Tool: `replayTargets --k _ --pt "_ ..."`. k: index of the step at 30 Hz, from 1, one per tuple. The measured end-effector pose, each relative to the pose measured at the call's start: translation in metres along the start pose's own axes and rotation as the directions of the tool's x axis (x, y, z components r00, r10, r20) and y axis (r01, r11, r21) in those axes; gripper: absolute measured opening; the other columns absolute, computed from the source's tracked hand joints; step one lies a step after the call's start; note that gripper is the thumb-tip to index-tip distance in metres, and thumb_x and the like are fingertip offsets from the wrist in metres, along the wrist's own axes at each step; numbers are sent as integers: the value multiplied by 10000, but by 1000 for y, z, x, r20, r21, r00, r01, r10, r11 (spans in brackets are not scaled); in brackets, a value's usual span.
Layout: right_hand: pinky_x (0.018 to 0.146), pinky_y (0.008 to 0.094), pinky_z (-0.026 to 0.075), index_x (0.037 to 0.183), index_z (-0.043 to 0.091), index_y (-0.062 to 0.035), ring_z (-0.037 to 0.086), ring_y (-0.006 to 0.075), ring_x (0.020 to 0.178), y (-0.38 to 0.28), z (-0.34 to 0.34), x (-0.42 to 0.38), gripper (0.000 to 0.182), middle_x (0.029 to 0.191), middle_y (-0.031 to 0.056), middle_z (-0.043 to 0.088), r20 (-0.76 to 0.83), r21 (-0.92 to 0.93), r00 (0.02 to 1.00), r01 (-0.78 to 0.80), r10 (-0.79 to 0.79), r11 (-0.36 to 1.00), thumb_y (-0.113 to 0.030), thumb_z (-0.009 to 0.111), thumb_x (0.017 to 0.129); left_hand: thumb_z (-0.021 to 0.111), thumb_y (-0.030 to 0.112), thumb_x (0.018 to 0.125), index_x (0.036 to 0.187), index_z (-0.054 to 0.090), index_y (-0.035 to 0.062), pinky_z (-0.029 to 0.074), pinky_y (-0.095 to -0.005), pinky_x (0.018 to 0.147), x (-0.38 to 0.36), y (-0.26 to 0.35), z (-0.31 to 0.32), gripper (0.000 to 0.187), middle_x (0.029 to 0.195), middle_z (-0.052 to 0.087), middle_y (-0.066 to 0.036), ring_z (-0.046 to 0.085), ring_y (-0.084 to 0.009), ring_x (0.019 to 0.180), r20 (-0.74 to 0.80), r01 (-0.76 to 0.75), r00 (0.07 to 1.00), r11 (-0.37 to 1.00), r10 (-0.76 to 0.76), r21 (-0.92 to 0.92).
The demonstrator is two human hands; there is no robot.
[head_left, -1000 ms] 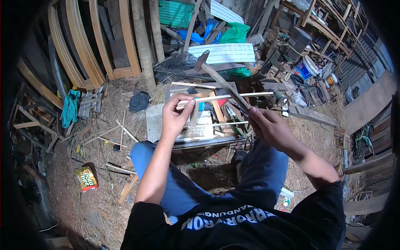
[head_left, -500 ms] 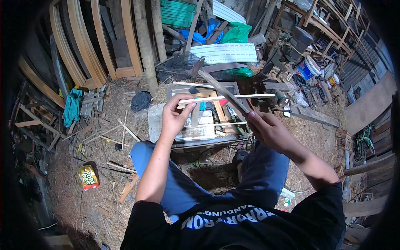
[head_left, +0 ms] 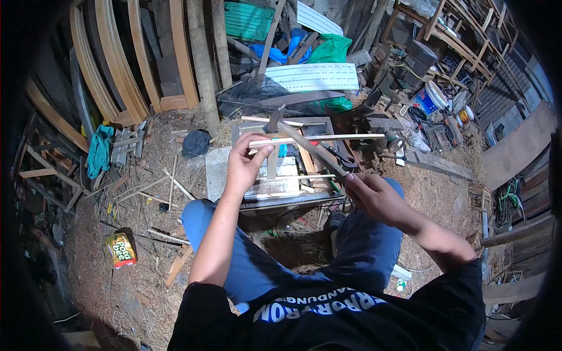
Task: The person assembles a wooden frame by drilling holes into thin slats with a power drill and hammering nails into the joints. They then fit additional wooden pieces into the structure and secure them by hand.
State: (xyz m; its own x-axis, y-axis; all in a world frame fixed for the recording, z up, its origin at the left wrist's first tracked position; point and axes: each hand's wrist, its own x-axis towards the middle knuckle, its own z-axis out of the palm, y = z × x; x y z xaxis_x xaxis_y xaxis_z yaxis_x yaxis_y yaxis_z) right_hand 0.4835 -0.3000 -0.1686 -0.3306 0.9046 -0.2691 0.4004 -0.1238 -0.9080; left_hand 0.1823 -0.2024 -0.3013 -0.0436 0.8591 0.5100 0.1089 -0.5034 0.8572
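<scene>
My left hand (head_left: pixel 244 161) is closed around the left end of a thin wooden strip (head_left: pixel 351 137), thumb along its near side. That strip joins a short crosspiece (head_left: pixel 272 165), and a second thin strip (head_left: pixel 316 176) runs below it. A hammer (head_left: pixel 310 148) is gripped near the end of its wooden handle by my right hand (head_left: pixel 374 196). Its dark metal head (head_left: pixel 274 120) is close over the strip, just beyond my left fingers. The handle slants across the strip in this view. Under both hands stands a low workbench (head_left: pixel 219 172) with wood pieces and tools on it.
Wood offcuts (head_left: pixel 175 263) and a yellow snack packet (head_left: pixel 121 250) lie on the sawdust-covered floor at left. Curved wooden frames (head_left: pixel 111 64) lean at the back left. A white-and-blue bucket (head_left: pixel 432 96) stands among clutter at right, near a long plank (head_left: pixel 439 162).
The hammer head has come down and nearer to the strip and my left fingers. My right hand has lowered slightly; my left hand keeps its hold on the strip.
</scene>
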Motion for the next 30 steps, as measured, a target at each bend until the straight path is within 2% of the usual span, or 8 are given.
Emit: replayTargets --k 5,8,11,20,23,26,29,30 --pt "518 249 291 812 560 -92 371 48 576 -9 2 1 451 661 -73 429 -21 -7 999 -38 38 999 -402 454 1122 745 9 928 1060 685 -2 530 -270 853 -2 3 -1 145 1012 685 -41 656 -117 933 8 80 997 996 -80 -33" --pt "518 248 292 821 566 -91 371 47 575 -4 5 0 449 662 -74 430 -19 58 999 44 -43 997 -403 452 1123 753 26 932 1072 689 1 535 -272 845 -3 6 -1 156 1006 706 -38 662 -110 923 16 133 991 989 -132 -66" --pt "525 248 298 831 571 -87 376 48 581 3 5 1 445 666 -71 434 20 27 1000 -17 16 999 -402 453 1123 763 44 933 1096 695 5 538 -268 831 -5 14 2 181 1008 728 -40 668 -102 915 -12 231 973 971 -232 -58" --pt "534 252 301 820 559 -78 383 57 584 2 7 0 471 658 -58 448 45 0 998 -43 43 999 -407 424 1129 774 50 925 1109 700 4 530 -253 816 -3 11 0 204 1004 733 -38 660 -92 912 2 211 977 977 -211 -29" --pt "532 259 298 824 548 -81 366 63 572 -9 8 -7 459 654 -60 436 -26 30 999 36 -35 999 -399 423 1131 771 45 926 1107 699 4 527 -251 812 -2 5 -1 199 1003 731 -32 656 -91 909 6 107 994 994 -107 -4" --pt "561 278 350 840 556 -61 415 64 640 -8 10 -8 457 700 -54 451 -71 48 985 159 -155 986 -389 423 1130 772 47 926 1113 698 5 525 -251 813 -3 8 -1 205 999 730 -29 655 -91 911 22 137 990 988 -136 -69" --pt "562 268 349 854 560 -60 418 61 640 5 3 1 451 703 -57 451 60 -109 997 -41 48 993 -391 425 1129 768 55 931 1116 698 6 529 -256 812 -3 10 1 204 991 727 -31 655 -92 909 -3 200 980 978 -201 -59" --pt "561 267 347 859 563 -60 418 60 639 5 3 0 449 703 -58 452 44 -50 998 -40 42 998 -393 429 1127 769 58 931 1116 698 5 530 -256 812 -2 10 1 206 989 727 -33 656 -94 909 3 181 983 983 -182 -42"
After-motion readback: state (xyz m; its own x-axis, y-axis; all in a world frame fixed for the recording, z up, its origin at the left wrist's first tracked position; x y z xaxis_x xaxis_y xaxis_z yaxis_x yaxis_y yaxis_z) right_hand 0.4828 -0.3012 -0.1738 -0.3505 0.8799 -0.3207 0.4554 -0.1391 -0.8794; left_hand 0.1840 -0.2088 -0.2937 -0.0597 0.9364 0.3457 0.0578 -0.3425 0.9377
